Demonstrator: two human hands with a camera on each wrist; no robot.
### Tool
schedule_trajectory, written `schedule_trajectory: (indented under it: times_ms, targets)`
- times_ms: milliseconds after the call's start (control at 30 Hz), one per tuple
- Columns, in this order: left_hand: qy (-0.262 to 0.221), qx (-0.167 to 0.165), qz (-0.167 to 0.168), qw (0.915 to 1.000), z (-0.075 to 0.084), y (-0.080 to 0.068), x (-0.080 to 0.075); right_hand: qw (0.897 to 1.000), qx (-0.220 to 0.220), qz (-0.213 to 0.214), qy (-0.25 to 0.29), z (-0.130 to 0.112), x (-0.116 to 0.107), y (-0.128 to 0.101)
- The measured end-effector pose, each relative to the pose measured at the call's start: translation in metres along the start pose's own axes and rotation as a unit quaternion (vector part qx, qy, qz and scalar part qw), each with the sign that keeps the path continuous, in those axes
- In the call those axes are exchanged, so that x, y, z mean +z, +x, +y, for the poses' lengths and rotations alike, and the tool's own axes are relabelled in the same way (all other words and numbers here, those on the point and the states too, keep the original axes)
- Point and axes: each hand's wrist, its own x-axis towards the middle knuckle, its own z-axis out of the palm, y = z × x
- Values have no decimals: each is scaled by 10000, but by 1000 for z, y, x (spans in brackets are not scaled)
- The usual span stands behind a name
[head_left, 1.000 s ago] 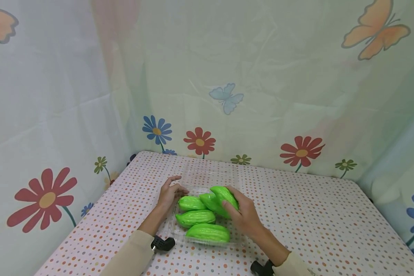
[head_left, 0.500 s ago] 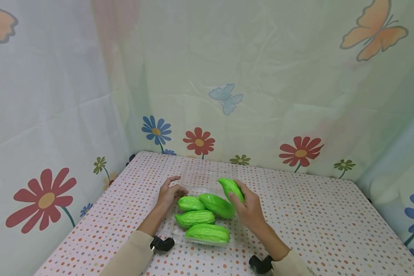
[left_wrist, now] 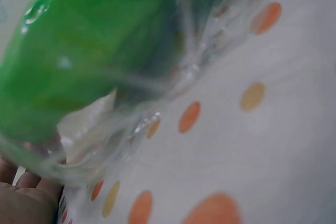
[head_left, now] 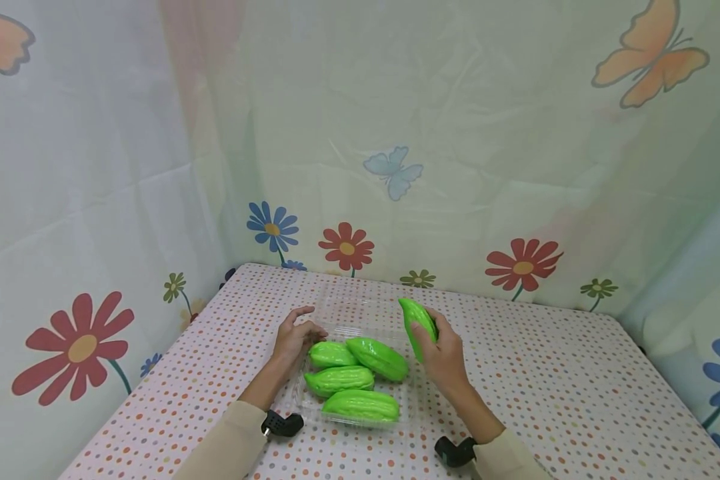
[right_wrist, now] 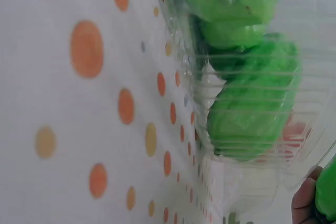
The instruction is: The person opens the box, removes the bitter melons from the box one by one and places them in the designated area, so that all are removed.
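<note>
A green, ridged bitter melon is gripped by my right hand, up above the right back corner of a clear plastic container. In the right wrist view, part of that bitter melon shows at the lower right edge with fingertips behind it. Several more bitter melons lie in the container, the nearest one along its front wall. My left hand rests at the container's left back corner with fingers loosely bent; the left wrist view shows its fingers beside the plastic rim.
The container's clear lid lies folded back behind it. A dotted cloth covers the table. Printed fabric walls with flowers and butterflies close off the back and sides. A black wrist camera sits on each forearm.
My right hand has lifted one bitter melon off the pile and moved it up and to the right, turning its tip upward. The left hand and the container have stayed put.
</note>
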Motion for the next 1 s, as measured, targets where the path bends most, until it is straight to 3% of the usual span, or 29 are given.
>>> schedule_trajectory:
  times_ms: [233, 333, 467, 567, 800, 1000]
  targets:
    - [-8, -133, -43, 9999, 3, -1, -1, 9960, 844, 252, 113, 10, -4, 6]
    - [2, -160, -115, 9998, 11, -6, 0, 9909, 1301, 324, 145, 11, -6, 9]
    - [-17, -125, -67, 9999, 7, -4, 0, 9833, 1789, 299, 173, 15, -7, 12]
    - [36, -84, 42, 9999, -1, 2, -1, 9795, 1994, 245, 171, 20, -7, 14]
    - [146, -38, 84, 9999, -2, 2, -1, 9672, 2530, -95, -179, 31, -3, 17]
    - [92, -15, 79, 9999, 0, 3, -1, 9646, 2551, -485, -460, 35, -1, 20]
